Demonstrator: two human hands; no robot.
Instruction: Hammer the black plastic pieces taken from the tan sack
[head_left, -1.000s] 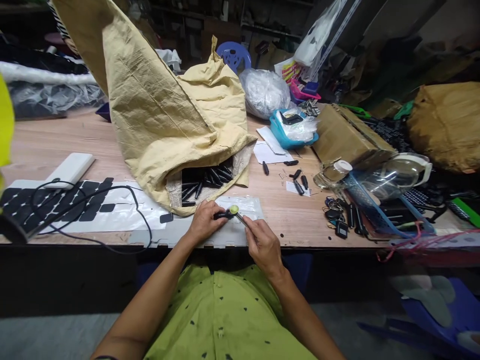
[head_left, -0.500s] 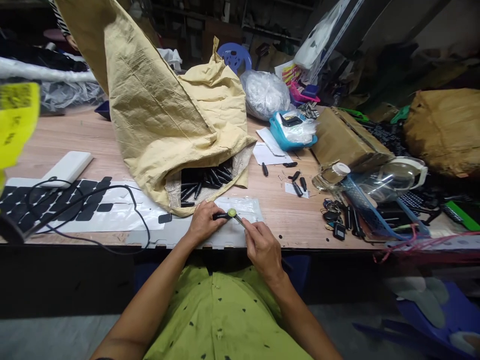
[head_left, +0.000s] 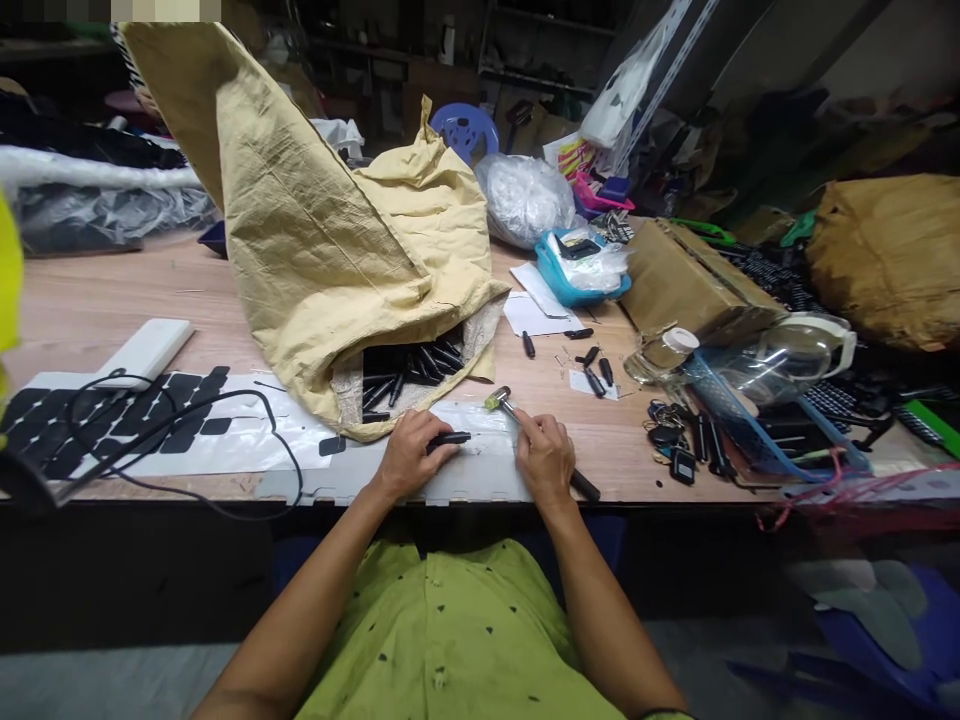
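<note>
Between the thumb and fingers of my left hand is a small black handle-like piece, lying low over a pale sheet at the table's front edge. To its right my right hand is closed on a hammer. The hammer's yellowish head points up and left, apart from the black piece, and its dark grip shows behind the wrist. Just beyond my left hand, a tan cloth sack opens toward me, with many similar black pieces inside.
Several black pieces and small pins lie on the table to the right. Farther right are a key bunch, a blue basket, a clear jug and a cardboard box. A black cable loops on the left near a white box.
The hammer has moved up and right, away from the black piece, with its head now clear of it. My left hand still holds the piece in nearly the same spot.
</note>
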